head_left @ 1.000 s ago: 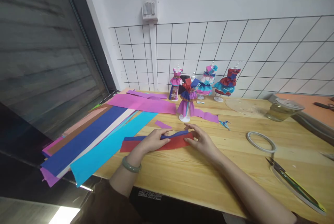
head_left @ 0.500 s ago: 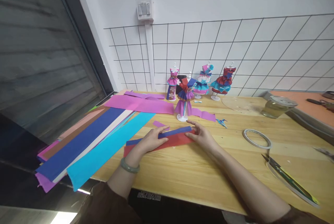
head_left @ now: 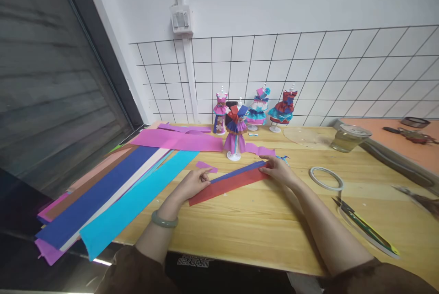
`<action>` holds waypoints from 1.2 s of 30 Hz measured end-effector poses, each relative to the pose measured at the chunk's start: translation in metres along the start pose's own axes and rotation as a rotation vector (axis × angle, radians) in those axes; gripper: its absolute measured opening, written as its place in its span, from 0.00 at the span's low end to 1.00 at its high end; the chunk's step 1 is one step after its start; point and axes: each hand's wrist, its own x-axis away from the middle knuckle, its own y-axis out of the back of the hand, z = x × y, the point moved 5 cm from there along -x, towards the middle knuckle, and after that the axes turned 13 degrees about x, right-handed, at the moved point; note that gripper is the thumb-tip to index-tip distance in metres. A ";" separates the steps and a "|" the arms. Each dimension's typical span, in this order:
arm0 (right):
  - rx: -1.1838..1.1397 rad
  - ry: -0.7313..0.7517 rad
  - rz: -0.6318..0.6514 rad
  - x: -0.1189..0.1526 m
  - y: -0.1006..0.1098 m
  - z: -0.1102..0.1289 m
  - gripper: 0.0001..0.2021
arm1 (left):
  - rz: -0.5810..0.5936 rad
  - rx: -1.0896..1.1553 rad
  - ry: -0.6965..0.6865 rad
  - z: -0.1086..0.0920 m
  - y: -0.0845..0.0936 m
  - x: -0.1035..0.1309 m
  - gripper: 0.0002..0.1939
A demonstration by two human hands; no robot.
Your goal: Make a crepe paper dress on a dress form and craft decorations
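To the left of our left fingers lies a spread of overlapping crepe-paper strips (head_left: pixel 137 203), too layered for us to count. Our left hand (head_left: pixel 192 185) has its fingers curled narrow, its thumb on the red strip (head_left: pixel 229 187) near that strip's left end; we cannot tell whether it grips. One purple scrap (head_left: pixel 206 167) lies just beyond those fingertips.

The one red strip and the one blue strip (head_left: pixel 236 173) lie between our two hands, the blue along the red's far edge. Their long axis slants from our left fingers, nearer our body, up and away to our right fingers. Neither hand is nearer, since both touch the red strip. Beyond it, between our two sets of fingers, we count three dressed mini mannequins (head_left: pixel 235 129); a fourth (head_left: pixel 284 107) stands beyond our right fingers.

Our right hand (head_left: pixel 279 173) pinches the right end of both strips between thumb and fingers. Well to the right of those fingers, we see one tape roll (head_left: pixel 310 176), one lidded cup (head_left: pixel 348 141) and one pair of yellow-and-green snips (head_left: pixel 372 232).
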 end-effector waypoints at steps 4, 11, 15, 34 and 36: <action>-0.003 -0.003 -0.001 0.000 -0.001 0.000 0.21 | -0.004 -0.001 -0.005 0.000 0.000 0.000 0.24; -0.027 0.005 -0.002 -0.003 -0.005 0.000 0.12 | -0.017 0.011 -0.050 -0.007 0.001 -0.001 0.22; -0.053 0.010 -0.002 -0.005 -0.006 -0.004 0.09 | -0.072 0.010 -0.071 -0.006 0.004 -0.002 0.22; 0.065 0.084 0.120 0.000 -0.011 -0.001 0.14 | -0.123 -0.160 -0.166 0.003 0.010 -0.005 0.25; 0.095 0.091 0.108 0.000 -0.011 0.001 0.14 | -0.109 -0.170 -0.173 0.005 0.009 -0.006 0.26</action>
